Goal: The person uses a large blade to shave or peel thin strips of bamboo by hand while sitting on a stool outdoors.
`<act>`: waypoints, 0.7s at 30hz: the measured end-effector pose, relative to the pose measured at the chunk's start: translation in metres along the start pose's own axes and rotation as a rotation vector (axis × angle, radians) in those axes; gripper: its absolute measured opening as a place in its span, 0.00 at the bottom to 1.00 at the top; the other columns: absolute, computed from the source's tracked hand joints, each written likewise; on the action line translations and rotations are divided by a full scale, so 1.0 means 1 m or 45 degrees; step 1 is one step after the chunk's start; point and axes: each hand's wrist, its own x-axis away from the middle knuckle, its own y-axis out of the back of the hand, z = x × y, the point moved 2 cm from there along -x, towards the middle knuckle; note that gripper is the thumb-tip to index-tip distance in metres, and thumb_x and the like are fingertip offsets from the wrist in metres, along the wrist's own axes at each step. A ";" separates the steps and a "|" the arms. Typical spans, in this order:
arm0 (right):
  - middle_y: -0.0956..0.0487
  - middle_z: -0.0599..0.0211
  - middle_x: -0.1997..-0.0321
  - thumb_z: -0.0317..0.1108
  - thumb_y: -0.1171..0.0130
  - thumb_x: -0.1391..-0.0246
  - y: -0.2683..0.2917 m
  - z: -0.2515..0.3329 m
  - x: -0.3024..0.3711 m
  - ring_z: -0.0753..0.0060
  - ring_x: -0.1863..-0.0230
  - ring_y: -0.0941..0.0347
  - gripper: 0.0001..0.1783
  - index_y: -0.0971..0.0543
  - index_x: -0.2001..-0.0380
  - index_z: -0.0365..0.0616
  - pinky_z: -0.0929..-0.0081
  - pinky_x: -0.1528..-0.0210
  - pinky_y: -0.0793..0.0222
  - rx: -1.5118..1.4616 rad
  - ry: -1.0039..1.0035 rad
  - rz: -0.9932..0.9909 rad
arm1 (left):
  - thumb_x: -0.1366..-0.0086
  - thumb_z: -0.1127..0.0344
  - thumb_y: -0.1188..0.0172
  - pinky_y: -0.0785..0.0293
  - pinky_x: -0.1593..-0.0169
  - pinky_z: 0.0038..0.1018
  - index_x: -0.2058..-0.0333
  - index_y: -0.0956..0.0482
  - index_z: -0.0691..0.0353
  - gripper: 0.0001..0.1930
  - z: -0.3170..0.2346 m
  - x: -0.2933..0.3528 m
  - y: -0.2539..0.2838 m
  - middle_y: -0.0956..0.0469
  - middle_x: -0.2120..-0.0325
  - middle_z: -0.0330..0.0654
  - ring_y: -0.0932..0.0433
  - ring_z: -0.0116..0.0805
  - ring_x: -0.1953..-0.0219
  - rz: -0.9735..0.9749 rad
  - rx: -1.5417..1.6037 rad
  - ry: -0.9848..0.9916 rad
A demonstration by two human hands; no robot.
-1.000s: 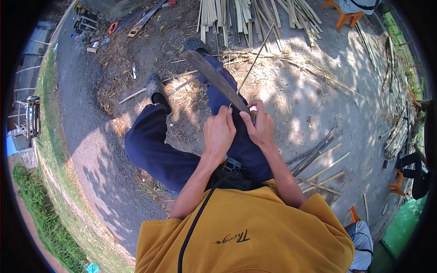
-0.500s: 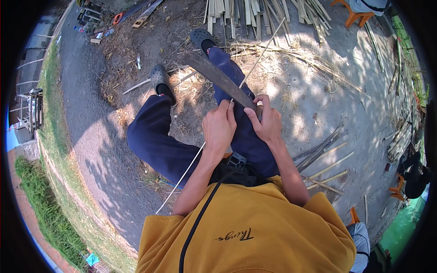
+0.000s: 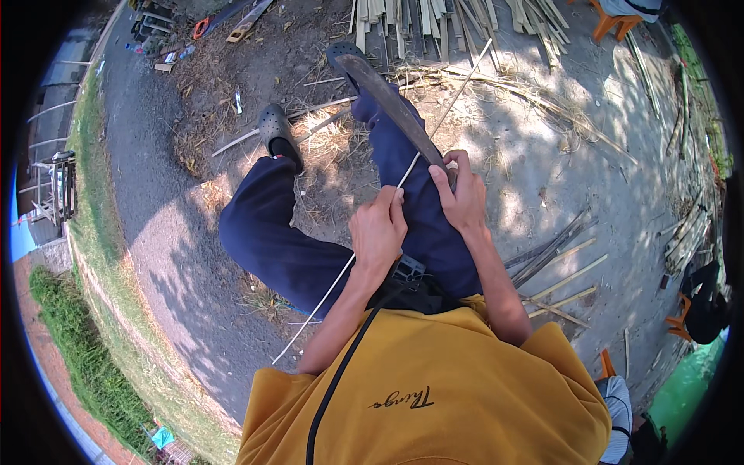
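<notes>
**A Thin Stick (image 3: 313,312) Meets a Long, Dark Blade (image 3: 391,106)**

The left hand (image 3: 377,232) has its fingers pinched on the stick, just below where it crosses the blade, maybe to keep it straight. The right hand (image 3: 463,198) has its fingers clamped on the blade's near end, which seems to keep it steady. The blade points away from the body, perhaps for safety. The stick slants above the blue trousers (image 3: 287,246). I can't tell if the blade touches them.
</notes>
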 end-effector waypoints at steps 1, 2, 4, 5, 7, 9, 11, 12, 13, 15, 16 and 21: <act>0.22 0.57 0.82 0.58 0.39 0.36 0.001 -0.001 0.000 0.46 0.80 0.22 0.27 0.28 0.53 0.46 0.55 0.76 0.33 -0.010 -0.023 0.002 | 0.26 0.63 0.43 0.26 0.69 0.52 0.66 0.22 0.62 0.10 0.000 0.000 -0.002 0.19 0.78 0.56 0.19 0.62 0.73 0.032 0.014 0.054; 0.22 0.57 0.82 0.58 0.39 0.36 0.001 -0.001 0.002 0.46 0.80 0.22 0.27 0.28 0.53 0.46 0.55 0.76 0.33 -0.013 -0.012 0.022 | 0.26 0.63 0.43 0.26 0.69 0.52 0.66 0.22 0.62 0.10 -0.001 -0.002 -0.004 0.19 0.78 0.56 0.19 0.62 0.73 -0.012 0.037 0.005; 0.24 0.57 0.83 0.60 0.39 0.36 0.002 0.001 0.004 0.45 0.81 0.23 0.28 0.28 0.53 0.46 0.53 0.76 0.33 0.025 0.095 0.049 | 0.26 0.63 0.43 0.26 0.69 0.51 0.66 0.21 0.62 0.10 -0.003 -0.010 -0.008 0.20 0.79 0.56 0.18 0.61 0.73 -0.078 0.040 -0.097; 0.24 0.57 0.83 0.60 0.39 0.36 0.003 0.002 0.005 0.45 0.81 0.23 0.28 0.28 0.53 0.46 0.53 0.76 0.33 0.002 0.158 -0.002 | 0.26 0.63 0.43 0.26 0.69 0.51 0.66 0.21 0.62 0.10 -0.002 -0.015 -0.010 0.20 0.79 0.56 0.18 0.61 0.73 -0.054 0.012 -0.044; 0.24 0.56 0.83 0.61 0.40 0.36 0.003 0.002 0.004 0.45 0.80 0.22 0.28 0.28 0.53 0.46 0.52 0.75 0.33 0.066 0.149 0.021 | 0.26 0.64 0.43 0.27 0.70 0.49 0.68 0.20 0.63 0.11 0.000 -0.020 -0.011 0.21 0.80 0.56 0.19 0.60 0.74 -0.018 0.185 -0.028; 0.24 0.56 0.83 0.61 0.40 0.36 0.004 0.003 0.002 0.44 0.80 0.22 0.28 0.28 0.53 0.46 0.52 0.75 0.32 0.074 0.145 0.023 | 0.26 0.65 0.43 0.27 0.71 0.48 0.69 0.20 0.63 0.12 0.003 -0.021 -0.009 0.21 0.81 0.56 0.19 0.60 0.75 0.033 0.207 0.032; 0.23 0.55 0.83 0.62 0.40 0.36 0.003 0.003 0.000 0.43 0.79 0.22 0.28 0.28 0.53 0.47 0.51 0.75 0.32 0.083 0.149 0.031 | 0.26 0.65 0.44 0.28 0.71 0.47 0.70 0.20 0.64 0.12 0.006 -0.020 -0.009 0.21 0.81 0.56 0.19 0.60 0.75 0.102 0.235 0.104; 0.22 0.55 0.81 0.59 0.40 0.36 0.003 0.003 -0.001 0.43 0.78 0.22 0.26 0.28 0.53 0.47 0.51 0.74 0.33 0.096 0.144 0.045 | 0.26 0.65 0.44 0.28 0.71 0.47 0.70 0.19 0.64 0.12 0.006 -0.020 -0.008 0.21 0.81 0.56 0.19 0.59 0.76 0.078 0.232 0.086; 0.21 0.55 0.80 0.57 0.39 0.36 0.002 0.002 -0.001 0.43 0.77 0.22 0.25 0.29 0.52 0.48 0.51 0.73 0.34 0.123 0.120 0.063 | 0.26 0.65 0.44 0.28 0.71 0.46 0.70 0.19 0.64 0.13 0.006 -0.019 -0.007 0.22 0.82 0.56 0.19 0.58 0.76 0.076 0.243 0.055; 0.21 0.55 0.80 0.57 0.39 0.36 0.002 0.003 -0.002 0.42 0.77 0.22 0.25 0.28 0.52 0.48 0.51 0.72 0.33 0.127 0.131 0.071 | 0.26 0.65 0.44 0.27 0.71 0.46 0.69 0.19 0.64 0.13 0.006 -0.019 -0.008 0.21 0.82 0.56 0.19 0.57 0.76 0.044 0.199 0.062; 0.21 0.54 0.80 0.57 0.39 0.36 0.002 0.002 -0.003 0.42 0.77 0.22 0.25 0.28 0.52 0.48 0.51 0.72 0.33 0.165 0.091 0.087 | 0.26 0.65 0.44 0.27 0.71 0.46 0.69 0.19 0.64 0.13 0.006 -0.019 -0.009 0.21 0.81 0.56 0.19 0.57 0.76 0.042 0.181 0.043; 0.22 0.55 0.81 0.58 0.38 0.36 0.004 0.002 0.002 0.45 0.80 0.24 0.26 0.28 0.53 0.47 0.55 0.75 0.35 0.056 0.140 0.024 | 0.25 0.64 0.46 0.30 0.72 0.42 0.69 0.19 0.66 0.15 0.003 -0.026 -0.004 0.23 0.83 0.54 0.22 0.51 0.81 0.075 0.316 0.065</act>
